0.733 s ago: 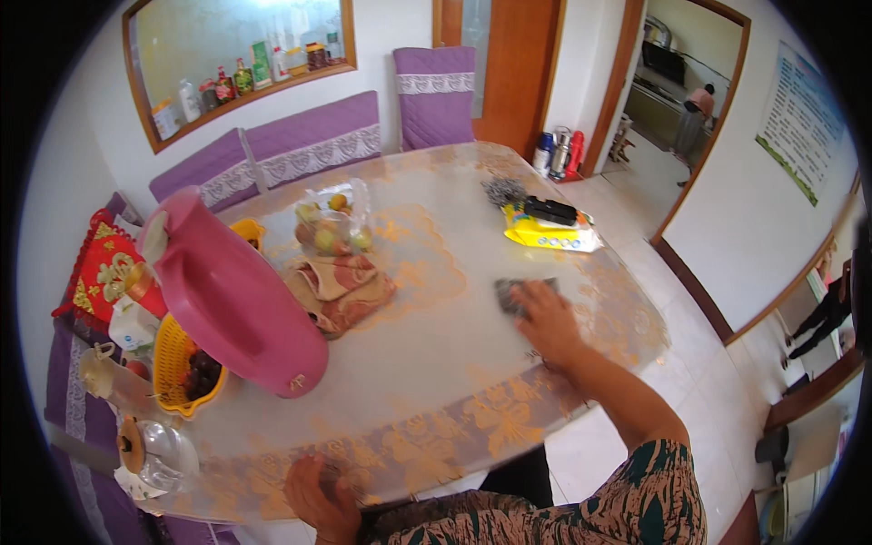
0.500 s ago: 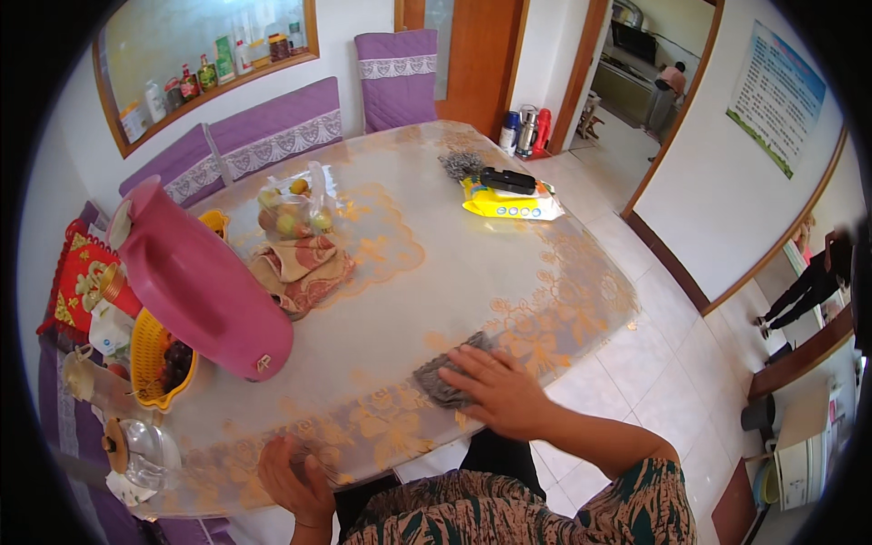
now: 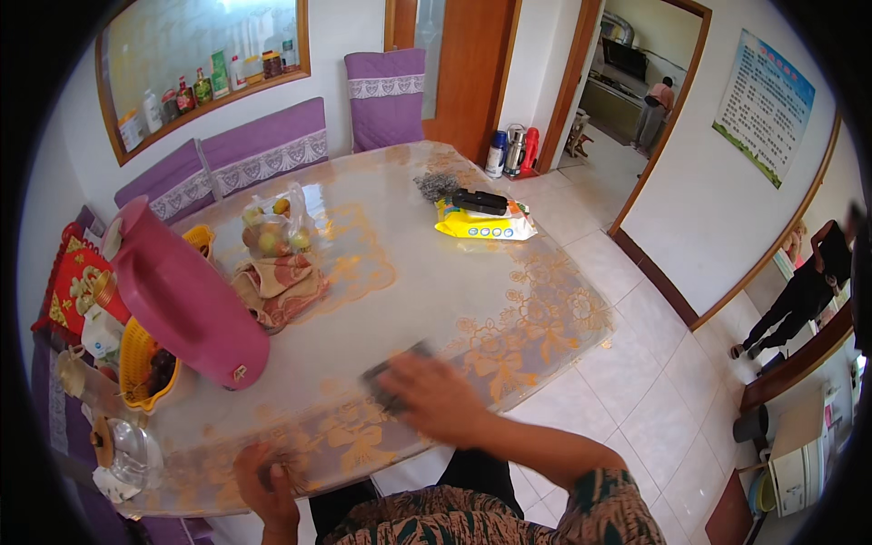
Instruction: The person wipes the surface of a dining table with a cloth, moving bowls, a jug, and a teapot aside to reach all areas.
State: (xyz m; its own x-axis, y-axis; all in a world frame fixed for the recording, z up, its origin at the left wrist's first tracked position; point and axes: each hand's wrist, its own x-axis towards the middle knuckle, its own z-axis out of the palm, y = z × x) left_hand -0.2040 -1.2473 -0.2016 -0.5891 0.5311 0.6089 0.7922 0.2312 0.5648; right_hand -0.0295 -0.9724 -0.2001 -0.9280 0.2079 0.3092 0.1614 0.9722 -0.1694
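Note:
My right hand [image 3: 438, 397], blurred by motion, presses down on a dark grey cloth [image 3: 386, 381] against the tabletop. The cloth sticks out past the fingers on their left side. At the table's near edge, my left hand [image 3: 262, 486] rests with its thumb apart from the fingers; a dark patch shows between them, too blurred to make out. Under both hands lies the table [image 3: 363, 309], spread with a clear cover over an orange flower pattern. Left of the cloth stands a tall pink jug [image 3: 186, 300], with a folded tan and red towel [image 3: 280, 289] behind it.
A bag of fruit [image 3: 272, 227], a yellow basket of dark fruit [image 3: 150, 372] and a glass pot [image 3: 129, 450] stand on the left. Far right are a yellow wipes pack [image 3: 486, 225] and steel wool [image 3: 438, 186]. Two people [image 3: 804, 282] stand off to the right and in the far room.
My right hand has slid left with the grey cloth across the table. The whole view has shifted slightly. My left hand stays at the near edge.

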